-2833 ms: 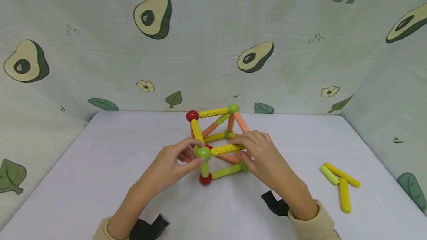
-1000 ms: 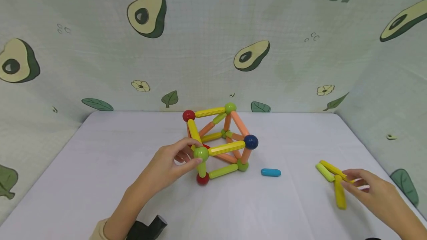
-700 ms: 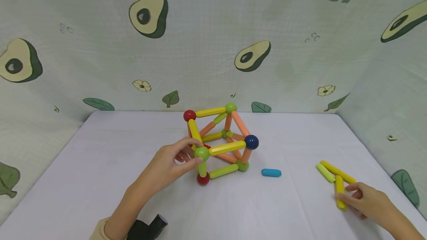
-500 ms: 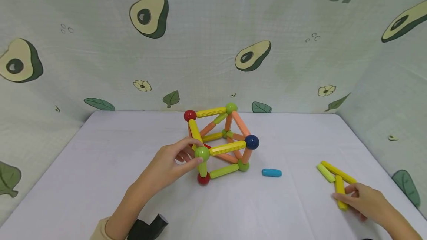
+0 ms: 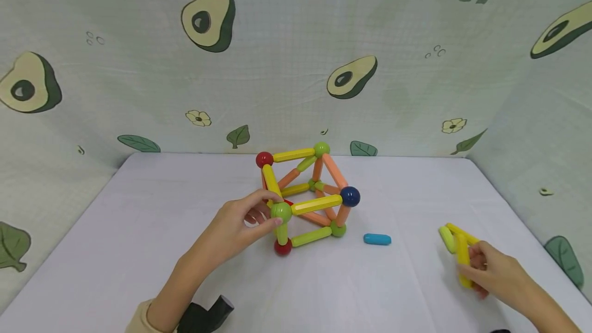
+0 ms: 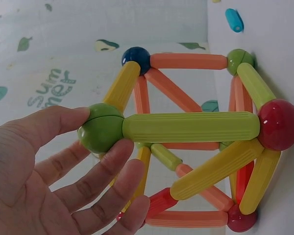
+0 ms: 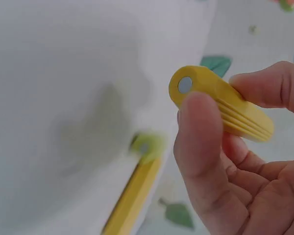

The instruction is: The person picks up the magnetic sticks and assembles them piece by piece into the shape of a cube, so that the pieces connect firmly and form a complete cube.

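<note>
A cage-like frame of magnetic sticks and balls stands on the white table. My left hand point(image 5: 240, 217) pinches the green ball point(image 5: 281, 212) at its near upper left corner, thumb on one side and fingers on the other. From that ball a yellow stick point(image 5: 316, 204) runs to a navy ball point(image 5: 350, 196), and a lime stick point(image 6: 191, 127) goes down to a red ball point(image 6: 279, 125). Off to the right, my right hand point(image 5: 499, 271) grips a yellow magnetic stick point(image 7: 225, 103) between thumb and fingers, raised over the table. Its metal end faces the right wrist camera.
Beside the frame lies a short blue stick point(image 5: 377, 239). Another yellow stick point(image 5: 460, 233) and a short lime stick point(image 5: 447, 239) lie by my right hand. A patterned cloth wall point(image 5: 287, 66) closes off the back and sides of the table.
My right hand has left the frame's navy ball and moved right, past the other yellow stick, to lift a yellow stick. The blue stick has come into sight. My left hand keeps its place.
</note>
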`<state>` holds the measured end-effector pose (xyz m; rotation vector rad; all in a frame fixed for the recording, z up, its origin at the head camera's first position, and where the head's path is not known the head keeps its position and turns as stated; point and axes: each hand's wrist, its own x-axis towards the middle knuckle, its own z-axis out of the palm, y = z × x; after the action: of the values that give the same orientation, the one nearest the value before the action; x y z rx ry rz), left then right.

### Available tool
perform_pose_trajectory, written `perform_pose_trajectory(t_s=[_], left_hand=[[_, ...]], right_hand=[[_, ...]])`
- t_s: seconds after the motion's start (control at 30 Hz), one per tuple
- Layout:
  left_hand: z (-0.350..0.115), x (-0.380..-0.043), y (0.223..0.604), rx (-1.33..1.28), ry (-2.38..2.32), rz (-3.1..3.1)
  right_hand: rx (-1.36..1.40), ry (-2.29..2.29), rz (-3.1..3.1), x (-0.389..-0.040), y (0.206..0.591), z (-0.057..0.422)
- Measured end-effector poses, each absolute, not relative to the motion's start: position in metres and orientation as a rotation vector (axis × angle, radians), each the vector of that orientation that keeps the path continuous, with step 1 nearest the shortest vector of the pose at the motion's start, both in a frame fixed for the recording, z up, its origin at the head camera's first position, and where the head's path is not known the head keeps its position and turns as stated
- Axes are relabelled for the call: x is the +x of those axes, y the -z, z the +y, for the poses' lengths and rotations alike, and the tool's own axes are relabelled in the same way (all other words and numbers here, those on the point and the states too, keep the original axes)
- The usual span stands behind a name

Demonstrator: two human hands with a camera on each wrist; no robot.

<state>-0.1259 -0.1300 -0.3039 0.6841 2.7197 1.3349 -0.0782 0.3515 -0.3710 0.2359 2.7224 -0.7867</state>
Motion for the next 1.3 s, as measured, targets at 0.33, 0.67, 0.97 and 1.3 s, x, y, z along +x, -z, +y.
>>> perform_pose_trajectory(t_s=[0.33,0.67,0.97,1.3], left_hand=[[-0.130,-0.126,0.303,0.670,-1.331,2.722],[-0.130,-0.126,0.302,0.666,-1.322,2.723],[-0.131,-0.125,0.303,0.688,-1.328,2.728],[-0.131,-0.126,0.304,0.734,-1.343,2.733]], right_hand=[[-0.283,1.100,2.765,-0.085,0.358,0.254],[-0.571,1.362,2.634,-0.096,0.356,0.174],[-0.635,1.429,2.628,-0.106,0.358,0.126],[-0.512,1.602,2.478,-0.120,0.367,0.105]])
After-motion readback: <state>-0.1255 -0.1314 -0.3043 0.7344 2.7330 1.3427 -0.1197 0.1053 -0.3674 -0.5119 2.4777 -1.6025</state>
